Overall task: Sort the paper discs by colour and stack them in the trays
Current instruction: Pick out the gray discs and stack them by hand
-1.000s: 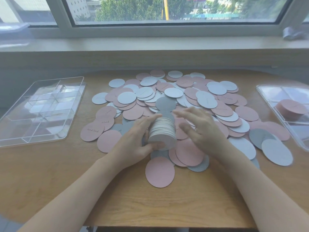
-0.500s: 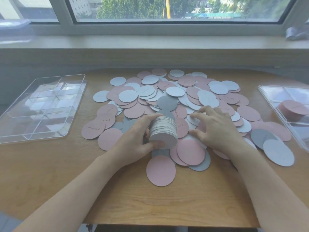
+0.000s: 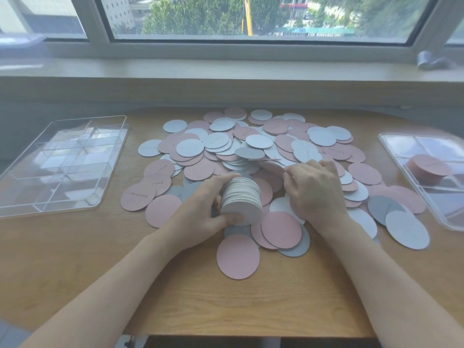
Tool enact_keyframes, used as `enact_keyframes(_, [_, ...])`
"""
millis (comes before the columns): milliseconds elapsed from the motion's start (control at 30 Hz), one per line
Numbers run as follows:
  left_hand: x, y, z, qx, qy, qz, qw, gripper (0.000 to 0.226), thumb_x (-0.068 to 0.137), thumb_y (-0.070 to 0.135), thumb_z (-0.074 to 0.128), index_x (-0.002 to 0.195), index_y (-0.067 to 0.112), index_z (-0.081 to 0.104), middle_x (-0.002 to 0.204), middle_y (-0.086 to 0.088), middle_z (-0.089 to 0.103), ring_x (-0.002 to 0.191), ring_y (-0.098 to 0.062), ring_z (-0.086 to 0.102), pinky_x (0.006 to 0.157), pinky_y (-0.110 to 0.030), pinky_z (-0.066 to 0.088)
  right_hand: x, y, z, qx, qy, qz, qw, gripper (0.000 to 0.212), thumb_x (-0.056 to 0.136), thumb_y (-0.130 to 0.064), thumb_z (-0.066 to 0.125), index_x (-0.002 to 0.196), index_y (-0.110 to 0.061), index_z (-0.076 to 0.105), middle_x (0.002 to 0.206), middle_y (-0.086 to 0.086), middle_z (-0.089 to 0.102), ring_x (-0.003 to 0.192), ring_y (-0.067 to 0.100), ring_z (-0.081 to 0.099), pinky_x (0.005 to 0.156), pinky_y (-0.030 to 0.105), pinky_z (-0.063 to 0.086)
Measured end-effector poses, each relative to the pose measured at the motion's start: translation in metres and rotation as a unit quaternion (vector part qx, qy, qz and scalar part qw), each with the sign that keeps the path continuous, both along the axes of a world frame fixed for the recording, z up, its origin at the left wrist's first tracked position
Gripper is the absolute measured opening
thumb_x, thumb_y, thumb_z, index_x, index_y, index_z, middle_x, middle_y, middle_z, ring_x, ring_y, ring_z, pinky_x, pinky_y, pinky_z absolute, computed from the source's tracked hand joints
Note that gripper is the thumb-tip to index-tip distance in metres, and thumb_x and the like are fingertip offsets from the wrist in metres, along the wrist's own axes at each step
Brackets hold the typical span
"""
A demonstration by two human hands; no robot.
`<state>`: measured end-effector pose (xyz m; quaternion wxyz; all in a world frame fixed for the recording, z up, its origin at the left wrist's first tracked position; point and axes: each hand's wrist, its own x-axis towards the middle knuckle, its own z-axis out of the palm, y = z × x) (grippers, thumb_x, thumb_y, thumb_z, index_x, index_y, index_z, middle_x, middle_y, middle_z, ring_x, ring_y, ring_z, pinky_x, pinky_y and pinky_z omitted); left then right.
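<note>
While daylight falls through the window [image 3: 251, 18] behind, a person sorts paper discs on a wooden surface [image 3: 75, 259]. At far left sits a clear divided tray [image 3: 62, 164], its compartments showing no discs. Beside it the loose pile of discs [image 3: 251, 151] spreads across the middle of the surface, pink, pale grey-white and darker grey mixed and overlapping, some bearing handwriting too small to read. The left hand [image 3: 200, 217] grips a thick stack of pale discs [image 3: 241, 202], held on edge with the thumb under its near face and the fingers [image 3: 223, 178] curled over the top. Just right of the stack, the right hand [image 3: 316, 194] reaches into the pile, its fingers curled and apparently pinching the edge of a pale disc [image 3: 273, 167] that is lifted off the heap; the exact hold is partly hidden by the hand. A lone pink disc [image 3: 238, 256] lies nearest the viewer, between the forearms. At far right a second clear tray [image 3: 449, 219], cut off by the frame edge, holds a short stack of pink discs [image 3: 426, 168] in one of its compartments.
</note>
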<state>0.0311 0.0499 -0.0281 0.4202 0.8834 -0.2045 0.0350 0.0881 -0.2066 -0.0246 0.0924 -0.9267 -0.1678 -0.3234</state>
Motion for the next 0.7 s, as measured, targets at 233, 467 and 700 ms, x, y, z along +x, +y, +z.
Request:
enact_keyframes(233, [0.0,-0.001,0.001,-0.002,0.0,0.001,1.0,0.073,0.084,0.029,0.08,0.142,0.043,0.036,0.127,0.013,0.054,0.096,-0.009,0.054,0.082,-0.009,0.04,-0.01,0.001,0.009,0.198,0.059,0.101,0.973,0.017,0.092,-0.021,0.06,0.095,-0.013,0.075,0.075,-0.011,0.062,0.083,0.011,0.054,0.083,0.044,0.041])
enact_keyframes(467, [-0.003,-0.002,0.006,-0.041,-0.003,-0.031,0.999,0.069,0.082,0.021,0.083,0.14,0.03,0.047,0.125,0.014,0.057,0.101,-0.003,0.056,0.086,-0.016,0.045,-0.013,0.004,0.008,0.222,0.126,0.157,0.954,0.014,0.092,-0.025,0.063,0.094,-0.02,0.076,0.08,-0.025,0.063,0.087,0.005,0.057,0.087,0.03,0.039])
enact_keyframes(700, [-0.009,-0.001,0.009,-0.092,-0.021,-0.051,0.994,0.066,0.079,0.023,0.084,0.136,0.026,0.049,0.127,0.018,0.061,0.115,-0.009,0.059,0.095,-0.021,0.045,-0.016,0.003,0.011,0.299,0.117,0.13,0.938,0.014,0.094,-0.013,0.062,0.098,-0.012,0.076,0.092,-0.008,0.074,0.084,-0.003,0.062,0.085,0.023,0.047])
